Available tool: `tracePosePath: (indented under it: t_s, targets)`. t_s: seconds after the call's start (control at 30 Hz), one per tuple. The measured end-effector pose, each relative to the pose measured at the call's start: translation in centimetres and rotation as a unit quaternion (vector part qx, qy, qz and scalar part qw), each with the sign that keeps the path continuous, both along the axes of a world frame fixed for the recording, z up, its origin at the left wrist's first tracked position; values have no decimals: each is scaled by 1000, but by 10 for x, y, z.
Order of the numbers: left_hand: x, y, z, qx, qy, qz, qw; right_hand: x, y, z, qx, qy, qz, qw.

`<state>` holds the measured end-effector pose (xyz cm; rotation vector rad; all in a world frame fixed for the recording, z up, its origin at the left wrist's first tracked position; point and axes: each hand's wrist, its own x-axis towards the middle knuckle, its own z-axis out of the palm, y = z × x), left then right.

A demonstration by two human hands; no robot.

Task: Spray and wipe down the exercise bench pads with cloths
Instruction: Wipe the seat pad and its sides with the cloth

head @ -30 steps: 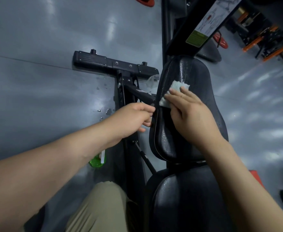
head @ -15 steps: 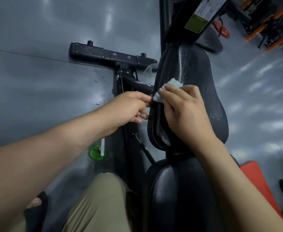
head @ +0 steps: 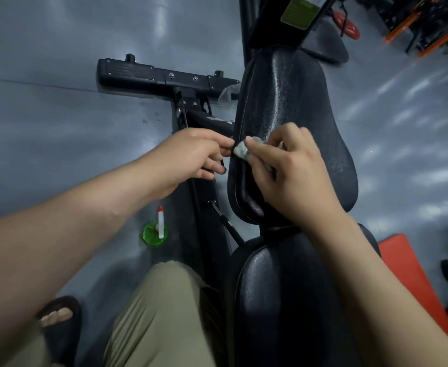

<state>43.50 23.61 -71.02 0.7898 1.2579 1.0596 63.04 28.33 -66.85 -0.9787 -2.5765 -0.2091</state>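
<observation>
A black bench back pad [head: 305, 107] stretches away from me, beaded with spray droplets. The black seat pad [head: 284, 300] lies nearer, below it. A small pale cloth [head: 241, 151], bunched up, sits at the back pad's left edge. My right hand [head: 289, 170] lies on the pad with curled fingers gripping the cloth. My left hand [head: 196, 157] reaches in from the left, and its fingertips pinch the cloth's left side at the pad's seam. Much of the cloth is hidden under my right fingers.
A green spray bottle [head: 156, 230] with a white nozzle stands on the grey floor left of the bench frame [head: 164, 76]. My knee [head: 164, 300] and sandalled foot [head: 56, 319] are below. An orange mat [head: 403, 260] and dark weights lie at the right.
The cloth has moved down the pad's left edge toward me and is more bunched. My right fingers have curled around it, and my left fingertips have closed onto it.
</observation>
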Motion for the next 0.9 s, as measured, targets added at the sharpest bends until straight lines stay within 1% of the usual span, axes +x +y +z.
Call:
tracePosePath:
  t_s: [0.07,0.1,0.2,0.27,0.37,0.43,0.53,0.6,0.67,0.77,0.83,0.9]
  targets:
    - [1,0,-1,-1,0,3,1000,9,-16,-2,-44,2,20,999]
    - [1,0,-1,0,0,4,1000,16,-25,-3,-64,-11,34,997]
    - [3,3,-3,5,8,8,1000,29,-32,2,-70,-65,72,993]
    - [6,3,-4,7,11,16,1000,22,-22,5,-58,-70,48,995]
    - [10,3,-4,9,9,29,1000,7,-10,6,-33,-55,-27,998]
    - [12,3,-5,13,17,32,999,7,-18,1,-34,-47,-38,998]
    - [13,5,-8,29,43,30,998,22,-43,-2,-88,-78,13,993]
    - [14,6,-9,38,57,34,997,31,-48,-2,-81,-103,42,990]
    - [16,6,-10,40,62,42,996,35,-40,0,-63,-93,20,993]
    - [22,7,-11,38,71,51,995,33,-33,1,-41,-33,-40,998]
    - [24,7,-12,42,81,56,994,26,-41,-5,-33,-30,-24,999]
    - [28,9,-16,55,98,60,992,22,-52,-10,-45,-55,19,997]
